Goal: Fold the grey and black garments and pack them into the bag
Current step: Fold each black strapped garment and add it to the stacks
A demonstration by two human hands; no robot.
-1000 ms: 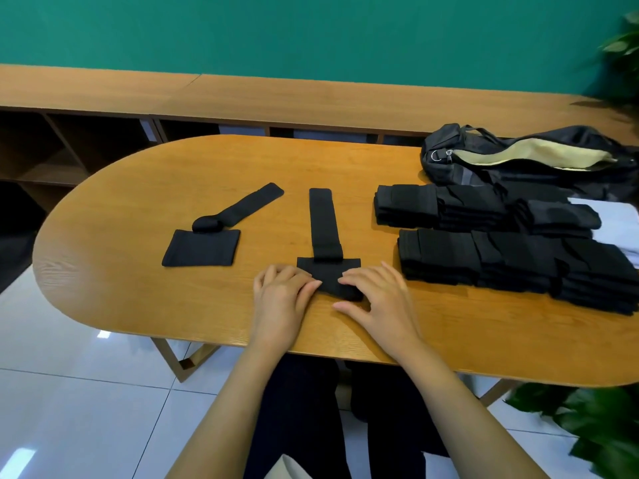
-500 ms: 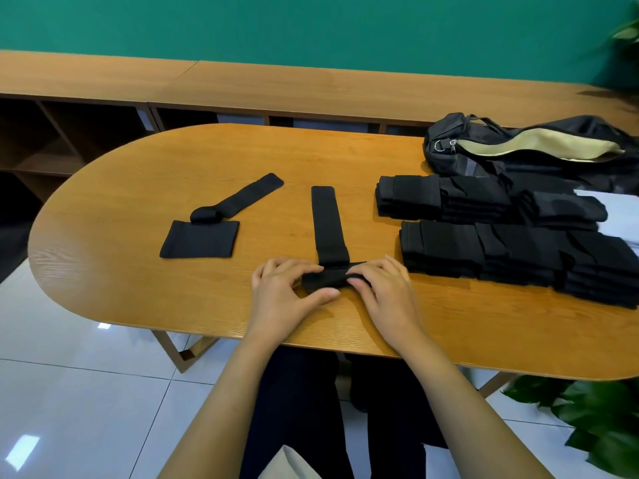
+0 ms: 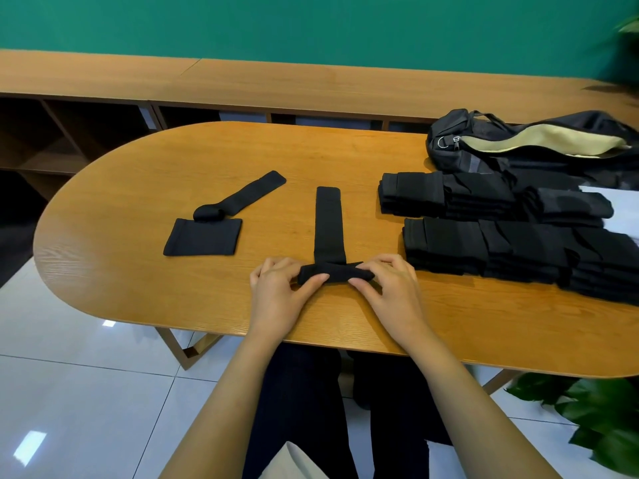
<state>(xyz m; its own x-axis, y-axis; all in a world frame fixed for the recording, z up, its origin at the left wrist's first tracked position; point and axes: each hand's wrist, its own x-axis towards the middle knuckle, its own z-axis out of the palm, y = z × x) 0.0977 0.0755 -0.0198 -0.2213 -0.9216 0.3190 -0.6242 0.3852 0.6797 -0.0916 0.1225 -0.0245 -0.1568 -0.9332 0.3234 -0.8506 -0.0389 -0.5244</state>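
Both the left hand [image 3: 276, 295] and the right hand [image 3: 392, 295] sit near the front edge of the brown oval wooden bench [image 3: 138, 288]. The left hand curls its fingers and thumb round the left end of a small black cloth roll [image 3: 333, 274]. The right hand pinches the right end the same way. The roll lies sideways on the bench between the two hands. A long flat black cloth strip [image 3: 328, 226] meets the roll at its middle and runs straight away from the person.

Off to the left, well apart, a flat square black cloth [image 3: 202, 238] lies on the bench. A black strip with a rolled end [image 3: 242, 198] lies slanted behind it, and the rolled end touches the square's far edge.

On the right, two rows of folded black garments [image 3: 484, 247] are stacked on the bench, near the right hand. Behind them lies a black bag with a pale yellow inside [image 3: 539, 146], and its mouth is open.

A long low wooden shelf [image 3: 276, 84] stands behind the bench, in front of a green wall [image 3: 311, 25]. A leafy green plant [image 3: 601, 420] stands on the white tiled floor [image 3: 69, 392] at the right.
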